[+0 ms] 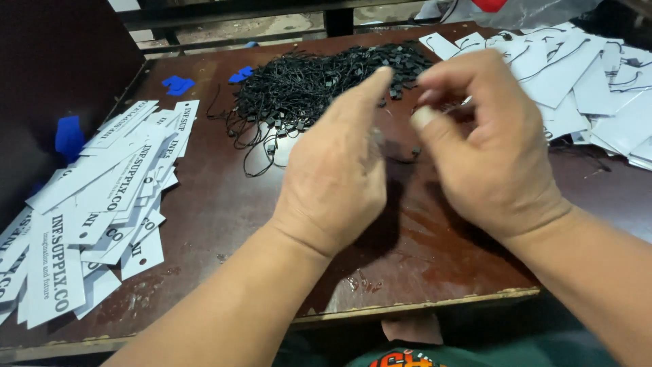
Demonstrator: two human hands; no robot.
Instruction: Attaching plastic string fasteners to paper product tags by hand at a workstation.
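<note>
My left hand (337, 173) is raised over the brown table (224, 204), seen from its back, with the forefinger stretched up towards the pile of black string fasteners (319, 81). My right hand (485, 153) is close beside it, fingers curled and thumb pressed towards the fingertips. One thin black string fastener (406, 158) runs between the two hands. Its left end vanishes behind my left hand, and its small lock end lies just under my right thumb. What my right fingers pinch is hidden.
Long white printed tags (102, 197) lie fanned out at the table's left. More white tags with black strings (584, 81) are heaped at the right. Blue scraps (178, 84) lie at the back left. The table's worn front edge (421, 306) is just below my wrists.
</note>
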